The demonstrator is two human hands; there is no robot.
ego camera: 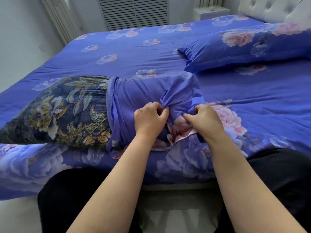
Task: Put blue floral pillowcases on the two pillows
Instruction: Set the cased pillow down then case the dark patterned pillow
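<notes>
Both hands, left hand (149, 119) and right hand (204, 121), grip pillowcase (134, 98) half-drawn over dark floral pillow (58, 110).

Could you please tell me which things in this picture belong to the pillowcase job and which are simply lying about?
Part of the job:
dark pillow
half-on pillowcase
finished pillow
left hand
right hand

Just there:
bedsheet
headboard
vent
</notes>
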